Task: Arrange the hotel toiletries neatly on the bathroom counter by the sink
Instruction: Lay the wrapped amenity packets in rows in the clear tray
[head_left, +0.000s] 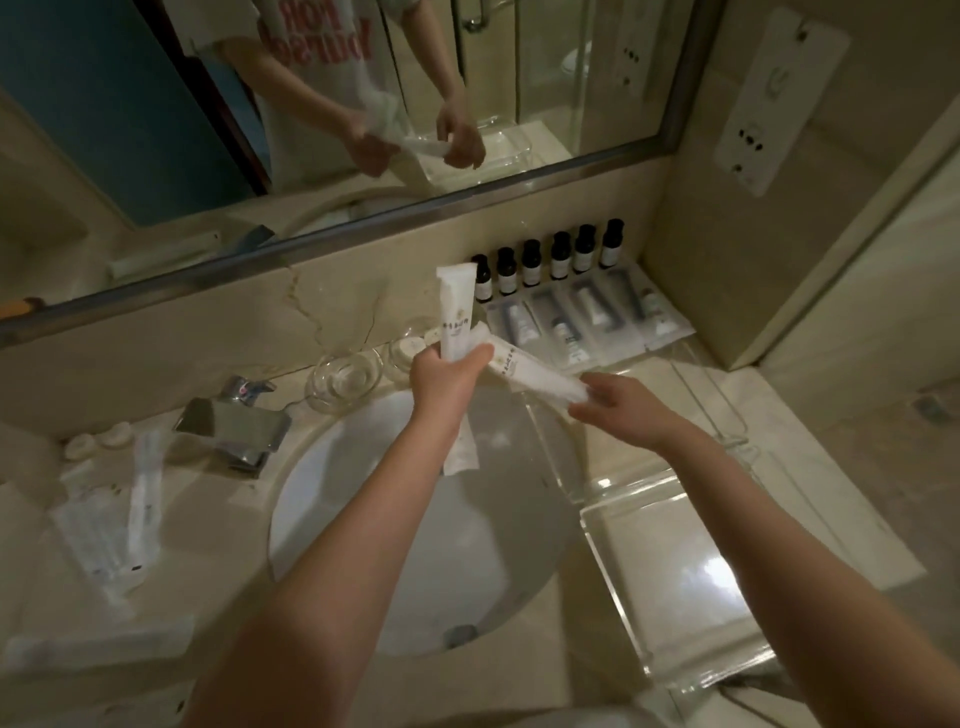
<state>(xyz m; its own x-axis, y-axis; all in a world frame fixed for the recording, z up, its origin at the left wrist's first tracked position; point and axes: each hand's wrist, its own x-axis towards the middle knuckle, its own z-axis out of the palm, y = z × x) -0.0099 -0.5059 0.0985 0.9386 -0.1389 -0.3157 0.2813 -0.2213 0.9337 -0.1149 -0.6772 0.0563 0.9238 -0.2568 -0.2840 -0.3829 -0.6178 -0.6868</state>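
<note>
Six bottles on marble counter

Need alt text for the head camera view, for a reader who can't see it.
Over a white sink, the left hand grips long white toiletry packets while the right hand pinches the end of another packet. Seven dark bottles line the back wall above flat sachets; a clear tray sits to the right.

Open sink basin below; faucet left, clear tray right, bottles behind.
</note>
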